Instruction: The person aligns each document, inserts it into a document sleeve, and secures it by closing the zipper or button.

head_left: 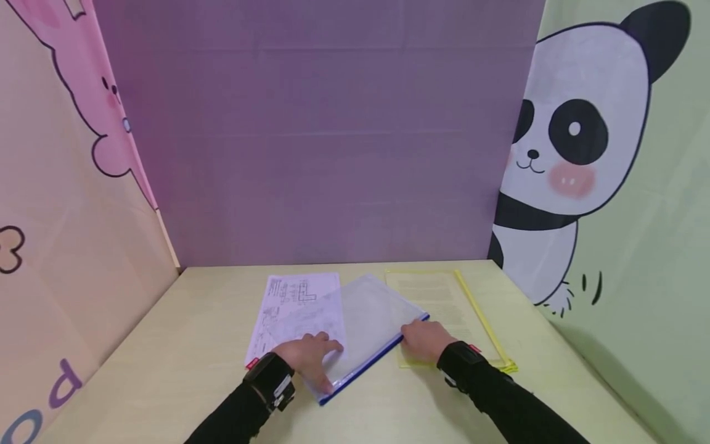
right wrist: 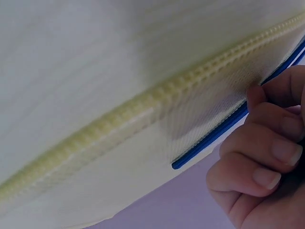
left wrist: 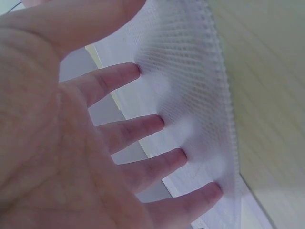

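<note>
A translucent mesh zip pouch (head_left: 371,308) with a blue zip edge (head_left: 363,369) lies slanted in the middle of the table. My left hand (head_left: 310,356) rests on its near left part; in the left wrist view the spread fingers (left wrist: 138,128) touch the mesh with their tips. At the pouch's right corner, my right hand (head_left: 424,340) pinches the blue edge, its other fingers (right wrist: 264,176) curled in the right wrist view. Under the pouch's left part shows a printed sheet of paper (head_left: 296,293).
To the right lies a yellow-edged mesh pouch (head_left: 427,296) with printed pages visible inside, partly beneath my right hand. The pale wooden table (head_left: 205,327) meets a purple backdrop (head_left: 333,154) at the back. Printed cloth walls, one with a panda (head_left: 588,80), stand at both sides.
</note>
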Available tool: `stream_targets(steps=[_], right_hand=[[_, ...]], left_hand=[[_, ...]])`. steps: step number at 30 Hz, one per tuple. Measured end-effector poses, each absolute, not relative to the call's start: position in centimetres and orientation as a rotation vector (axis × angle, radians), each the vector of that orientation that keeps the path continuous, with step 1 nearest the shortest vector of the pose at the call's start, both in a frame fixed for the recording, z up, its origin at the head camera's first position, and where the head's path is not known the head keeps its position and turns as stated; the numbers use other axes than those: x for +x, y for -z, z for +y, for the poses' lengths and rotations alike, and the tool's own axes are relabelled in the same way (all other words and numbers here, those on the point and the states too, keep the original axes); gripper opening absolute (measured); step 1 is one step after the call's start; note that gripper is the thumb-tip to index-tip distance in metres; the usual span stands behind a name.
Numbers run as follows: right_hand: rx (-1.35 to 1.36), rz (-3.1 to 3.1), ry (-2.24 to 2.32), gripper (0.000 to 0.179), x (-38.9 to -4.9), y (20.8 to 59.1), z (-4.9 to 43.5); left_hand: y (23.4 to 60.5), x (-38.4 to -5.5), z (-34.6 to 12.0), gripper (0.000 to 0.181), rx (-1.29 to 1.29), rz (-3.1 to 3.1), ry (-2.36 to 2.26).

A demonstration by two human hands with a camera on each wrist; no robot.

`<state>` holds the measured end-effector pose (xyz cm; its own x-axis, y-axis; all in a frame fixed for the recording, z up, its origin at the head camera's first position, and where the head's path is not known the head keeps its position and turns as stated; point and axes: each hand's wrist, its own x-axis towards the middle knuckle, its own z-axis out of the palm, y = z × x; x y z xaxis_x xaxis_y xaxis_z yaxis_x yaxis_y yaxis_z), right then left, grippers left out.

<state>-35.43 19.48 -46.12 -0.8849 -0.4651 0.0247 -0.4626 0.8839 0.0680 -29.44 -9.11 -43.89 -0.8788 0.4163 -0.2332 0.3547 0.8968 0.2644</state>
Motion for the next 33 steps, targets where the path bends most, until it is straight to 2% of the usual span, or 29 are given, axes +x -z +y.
stream_targets(steps=[33], right_hand=[[0.618, -3.002, 0.046, 0.014, -36.7, 46.4, 21.3]], left_hand=[[44.0, -29.6, -9.1, 0.076, 0.553, 2.779, -0.295]])
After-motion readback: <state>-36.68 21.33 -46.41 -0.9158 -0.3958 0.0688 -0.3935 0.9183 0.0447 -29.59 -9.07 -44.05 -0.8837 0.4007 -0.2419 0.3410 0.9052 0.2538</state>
